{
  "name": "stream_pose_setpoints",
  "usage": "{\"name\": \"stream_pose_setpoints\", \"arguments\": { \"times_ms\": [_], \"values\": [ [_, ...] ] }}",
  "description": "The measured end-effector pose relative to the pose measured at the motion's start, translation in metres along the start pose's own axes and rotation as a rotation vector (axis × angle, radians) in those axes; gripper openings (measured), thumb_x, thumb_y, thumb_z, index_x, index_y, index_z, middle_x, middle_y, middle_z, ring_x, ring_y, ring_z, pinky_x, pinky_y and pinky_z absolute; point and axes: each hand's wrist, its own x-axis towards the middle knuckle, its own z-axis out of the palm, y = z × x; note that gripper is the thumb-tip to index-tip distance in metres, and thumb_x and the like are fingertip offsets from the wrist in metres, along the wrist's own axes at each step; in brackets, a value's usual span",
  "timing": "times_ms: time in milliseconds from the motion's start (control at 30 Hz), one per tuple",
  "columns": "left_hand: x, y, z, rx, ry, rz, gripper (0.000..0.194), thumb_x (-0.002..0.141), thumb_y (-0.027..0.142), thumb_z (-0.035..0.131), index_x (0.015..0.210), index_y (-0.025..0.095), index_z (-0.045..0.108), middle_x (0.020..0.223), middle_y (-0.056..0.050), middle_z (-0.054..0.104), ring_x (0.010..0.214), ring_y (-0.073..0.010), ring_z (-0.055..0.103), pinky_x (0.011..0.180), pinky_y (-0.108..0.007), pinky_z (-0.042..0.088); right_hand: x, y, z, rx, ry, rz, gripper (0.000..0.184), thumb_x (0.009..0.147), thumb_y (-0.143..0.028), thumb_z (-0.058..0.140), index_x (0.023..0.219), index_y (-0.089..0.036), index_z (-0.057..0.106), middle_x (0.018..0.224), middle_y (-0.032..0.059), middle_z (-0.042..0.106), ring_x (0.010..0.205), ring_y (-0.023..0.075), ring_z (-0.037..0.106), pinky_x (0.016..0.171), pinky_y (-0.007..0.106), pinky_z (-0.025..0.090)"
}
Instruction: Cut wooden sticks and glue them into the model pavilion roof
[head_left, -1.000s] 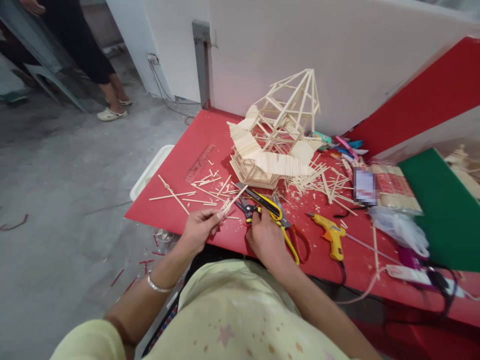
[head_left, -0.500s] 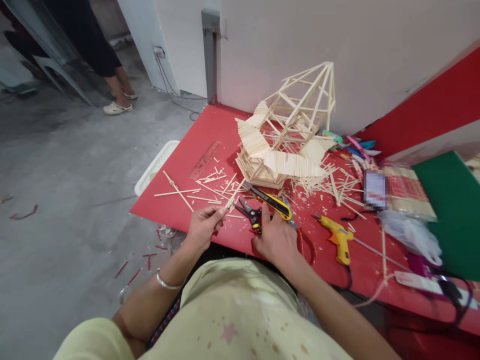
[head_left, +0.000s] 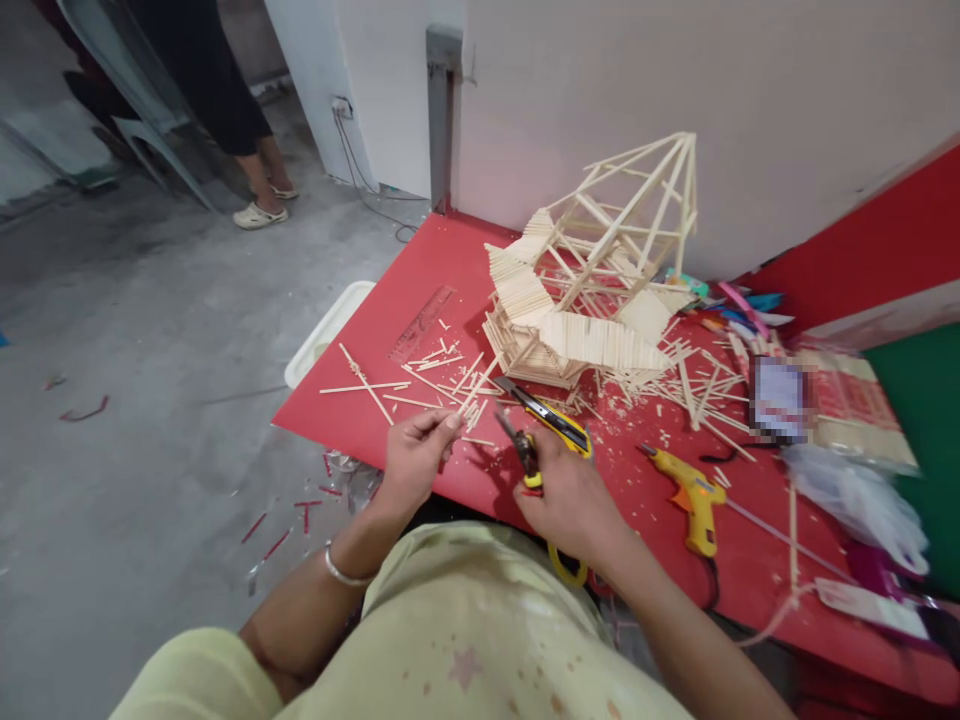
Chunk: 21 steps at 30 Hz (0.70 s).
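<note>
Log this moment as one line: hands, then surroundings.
left hand: pinching thin wooden stick | right hand: gripping snips | near right hand: utility knife | red table: stick structure, glue gun

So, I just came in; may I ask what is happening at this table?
A person pinches at least one thin wooden stick in the left hand; the right hand grips snips near a utility knife. Beyond them, a stick-built model stands on the red table. A yellow glue gun lies to the right.
</note>
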Motion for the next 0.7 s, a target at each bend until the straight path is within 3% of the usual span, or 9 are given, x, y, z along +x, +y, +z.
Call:
{"name": "stream_pose_setpoints", "arguments": {
  "times_ms": [133, 300, 700],
  "values": [
    [-0.006, 0.008, 0.005, 0.083, -0.032, 0.123, 0.02, 0.081, 0.036, 0.07, 0.087, 0.017, 0.075, 0.065, -0.001, 0.062, 0.05, -0.0087, 0.047, 0.048, -0.022, 0.038, 0.004, -0.007, 0.01, -0.102, 0.036, -0.021, 0.041, 0.076, -0.029, 0.06, 0.114, -0.016, 0.05, 0.105, 0.0126, 0.059, 0.097, 0.0272, 0.056, 0.082, 0.037, 0.042],
    [-0.01, 0.019, 0.007, 0.252, -0.11, 0.246, 0.02, 0.085, 0.034, 0.064, 0.078, 0.017, 0.074, 0.071, -0.004, 0.065, 0.067, -0.0159, 0.057, 0.063, -0.026, 0.046, 0.008, -0.007, 0.013, -0.167, 0.06, -0.053, 0.043, 0.08, -0.038, 0.059, 0.117, -0.017, 0.05, 0.104, 0.0121, 0.059, 0.096, 0.0283, 0.056, 0.083, 0.038, 0.041],
    [-0.013, 0.034, 0.013, 0.469, -0.146, 0.45, 0.023, 0.09, 0.022, 0.057, 0.068, 0.018, 0.063, 0.066, -0.001, 0.057, 0.065, -0.0139, 0.053, 0.063, -0.026, 0.044, 0.009, -0.005, 0.006, -0.113, 0.043, -0.081, 0.045, 0.079, -0.034, 0.059, 0.121, -0.018, 0.049, 0.11, 0.0122, 0.062, 0.099, 0.0266, 0.058, 0.08, 0.034, 0.041]
  ]
}}
